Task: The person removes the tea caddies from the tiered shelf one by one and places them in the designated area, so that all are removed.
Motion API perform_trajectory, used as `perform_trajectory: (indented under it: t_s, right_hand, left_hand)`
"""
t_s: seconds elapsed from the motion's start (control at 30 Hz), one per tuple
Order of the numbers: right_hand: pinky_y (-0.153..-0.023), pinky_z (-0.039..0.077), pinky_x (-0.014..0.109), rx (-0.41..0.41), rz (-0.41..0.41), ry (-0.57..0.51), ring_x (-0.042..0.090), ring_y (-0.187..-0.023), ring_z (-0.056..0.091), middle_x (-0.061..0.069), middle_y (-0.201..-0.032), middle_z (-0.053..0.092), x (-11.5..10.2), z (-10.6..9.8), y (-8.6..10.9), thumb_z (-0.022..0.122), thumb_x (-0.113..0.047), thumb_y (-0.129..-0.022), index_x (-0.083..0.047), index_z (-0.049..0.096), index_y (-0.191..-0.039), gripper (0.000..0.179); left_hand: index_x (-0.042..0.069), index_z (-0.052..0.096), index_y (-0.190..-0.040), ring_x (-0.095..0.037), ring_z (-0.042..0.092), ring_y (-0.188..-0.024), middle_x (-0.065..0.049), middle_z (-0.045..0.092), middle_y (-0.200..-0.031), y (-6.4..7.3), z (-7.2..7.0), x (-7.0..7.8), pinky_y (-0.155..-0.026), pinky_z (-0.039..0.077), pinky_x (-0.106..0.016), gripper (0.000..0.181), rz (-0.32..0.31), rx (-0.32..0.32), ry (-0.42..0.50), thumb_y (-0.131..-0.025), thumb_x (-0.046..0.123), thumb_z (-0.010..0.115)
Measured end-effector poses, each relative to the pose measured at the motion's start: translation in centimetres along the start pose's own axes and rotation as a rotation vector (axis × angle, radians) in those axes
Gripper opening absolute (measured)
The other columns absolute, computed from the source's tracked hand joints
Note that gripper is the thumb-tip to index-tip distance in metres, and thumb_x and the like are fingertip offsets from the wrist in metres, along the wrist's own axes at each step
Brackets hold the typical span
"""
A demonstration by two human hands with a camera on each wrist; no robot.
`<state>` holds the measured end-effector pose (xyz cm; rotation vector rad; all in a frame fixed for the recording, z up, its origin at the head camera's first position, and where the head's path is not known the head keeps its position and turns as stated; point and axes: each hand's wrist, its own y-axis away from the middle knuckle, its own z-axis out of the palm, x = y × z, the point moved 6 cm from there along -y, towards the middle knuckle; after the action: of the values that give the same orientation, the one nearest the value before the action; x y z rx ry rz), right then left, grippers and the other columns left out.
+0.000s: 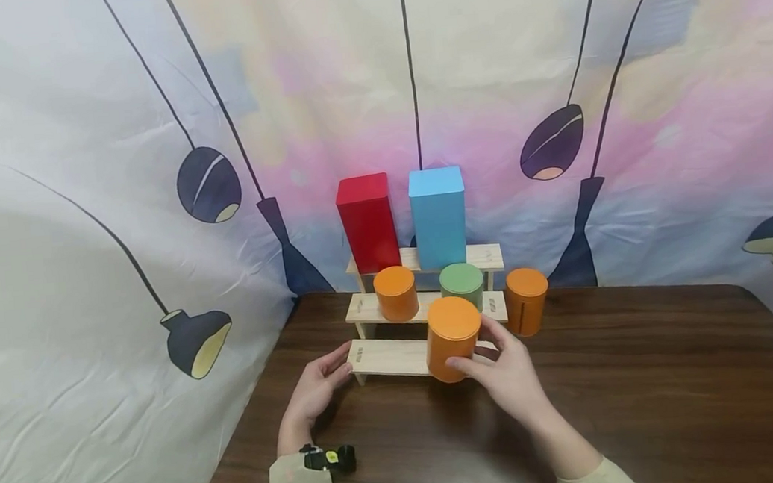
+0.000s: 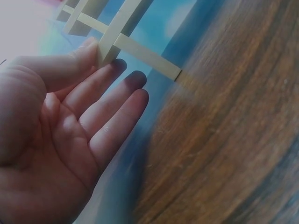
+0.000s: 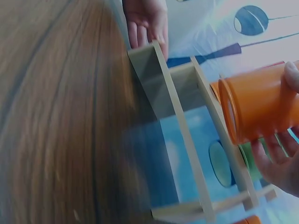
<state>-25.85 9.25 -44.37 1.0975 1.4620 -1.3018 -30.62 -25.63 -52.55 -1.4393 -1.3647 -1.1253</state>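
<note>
My right hand (image 1: 510, 375) grips an orange cylindrical canister (image 1: 452, 341) around its side, thumb in front and fingers behind. The canister is upright over the right part of the lowest step of a three-step wooden display stand (image 1: 394, 357). In the right wrist view, a gap shows between the canister's base (image 3: 229, 112) and that step. With thumb and index finger, my left hand (image 1: 317, 387) pinches the left end of the lowest step; its other fingers extend loosely below, as the left wrist view shows.
On the middle step stand another orange canister (image 1: 396, 295) and a green canister (image 1: 462, 281). A red box (image 1: 370, 228) and a light blue box (image 1: 439, 219) occupy the top step. One more orange canister (image 1: 527, 303) is on the dark wooden table (image 1: 638, 373), right of the stand. Printed fabric hangs behind.
</note>
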Motion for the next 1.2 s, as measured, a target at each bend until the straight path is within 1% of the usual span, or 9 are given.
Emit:
perform_trajectory:
  t_s: [0.33, 0.47, 0.53, 0.6, 0.7, 0.8, 0.9, 1.1, 1.2]
  right_hand:
    - [-0.110, 0.054, 0.046, -0.021, -0.028, 0.069, 0.031, -0.128, 0.065, 0.011, -0.141, 0.067, -0.3, -3.9, 0.3, 0.093, -0.018, -0.087, -0.010, 0.053, -0.155, 0.080]
    - [-0.101, 0.059, 0.034, -0.002, -0.051, 0.128, 0.029, -0.122, 0.067, 0.015, -0.140, 0.066, -1.0, -6.0, 0.0, 0.092, -0.016, -0.088, -0.009, 0.054, -0.155, 0.078]
    - [-0.096, 0.059, 0.027, 0.022, -0.066, 0.152, 0.023, -0.118, 0.069, 0.017, -0.140, 0.066, -1.4, -7.2, -0.2, 0.092, -0.013, -0.087, -0.007, 0.053, -0.155, 0.078]
    - [-0.093, 0.058, 0.020, 0.047, -0.074, 0.168, 0.013, -0.116, 0.068, 0.019, -0.141, 0.065, -1.8, -8.4, -0.3, 0.091, -0.011, -0.088, -0.006, 0.053, -0.156, 0.078]
    - [-0.091, 0.056, 0.015, 0.081, -0.073, 0.191, -0.002, -0.113, 0.065, 0.022, -0.143, 0.063, -2.1, -10.1, -0.4, 0.090, -0.013, -0.089, -0.006, 0.049, -0.159, 0.081]
    - [-0.091, 0.054, 0.011, 0.106, -0.058, 0.209, -0.009, -0.113, 0.061, 0.022, -0.146, 0.060, -2.1, -11.6, -0.6, 0.088, -0.017, -0.092, -0.007, 0.045, -0.162, 0.083]
    - [-0.092, 0.053, 0.010, 0.139, -0.040, 0.216, -0.008, -0.113, 0.061, 0.017, -0.143, 0.062, -1.8, -12.7, -0.8, 0.088, -0.020, -0.093, -0.008, 0.045, -0.162, 0.082]
    - [-0.090, 0.053, 0.009, 0.198, -0.014, 0.220, -0.004, -0.111, 0.063, -0.007, -0.127, 0.067, -1.0, -14.2, -1.1, 0.089, -0.025, -0.092, -0.008, 0.049, -0.159, 0.080]
    - [-0.089, 0.053, 0.008, 0.215, -0.003, 0.235, -0.003, -0.110, 0.063, -0.008, -0.125, 0.066, -0.8, -14.7, -1.2, 0.089, -0.026, -0.092, -0.007, 0.049, -0.159, 0.080]
  left_hand:
    - [0.002, 0.055, -0.155, -0.029, 0.059, -0.138, -0.016, 0.056, -0.156, -0.1, 0.0, 0.0, -0.108, 0.054, -0.035, 0.050, 0.004, 0.005, 0.010, -0.106, 0.007, 0.067]
    - [0.002, 0.056, -0.154, -0.030, 0.059, -0.138, -0.016, 0.056, -0.156, -0.3, 0.1, 0.0, -0.107, 0.055, -0.034, 0.049, 0.003, 0.014, 0.006, -0.107, 0.006, 0.066]
    - [0.002, 0.055, -0.155, -0.030, 0.058, -0.139, -0.017, 0.056, -0.156, -0.3, 0.1, -0.1, -0.106, 0.055, -0.034, 0.049, -0.001, 0.010, 0.011, -0.107, 0.007, 0.065]
    - [0.001, 0.054, -0.155, -0.030, 0.058, -0.139, -0.019, 0.055, -0.156, -0.3, 0.2, -0.1, -0.106, 0.056, -0.033, 0.049, 0.007, 0.003, 0.008, -0.107, 0.006, 0.064]
    - [0.000, 0.053, -0.156, -0.030, 0.058, -0.139, -0.019, 0.056, -0.155, -0.2, 0.1, -0.3, -0.104, 0.056, -0.031, 0.049, 0.005, -0.001, 0.009, -0.107, 0.005, 0.064]
    - [0.001, 0.054, -0.155, -0.029, 0.059, -0.138, -0.018, 0.057, -0.155, -0.1, 0.0, -0.4, -0.103, 0.056, -0.030, 0.049, 0.001, 0.003, 0.014, -0.107, 0.005, 0.064]
    - [-0.001, 0.054, -0.155, -0.030, 0.059, -0.138, -0.020, 0.057, -0.154, 0.0, 0.0, -0.3, -0.103, 0.057, -0.032, 0.048, 0.014, 0.002, 0.011, -0.108, 0.007, 0.064]
    - [0.002, 0.055, -0.155, -0.027, 0.059, -0.137, -0.017, 0.057, -0.155, 0.0, 0.1, -0.3, -0.103, 0.057, -0.030, 0.049, 0.008, 0.003, 0.018, -0.107, 0.007, 0.064]
    - [0.002, 0.054, -0.155, -0.026, 0.059, -0.137, -0.017, 0.057, -0.154, 0.0, 0.1, -0.3, -0.103, 0.056, -0.029, 0.049, 0.009, 0.001, 0.021, -0.107, 0.006, 0.064]
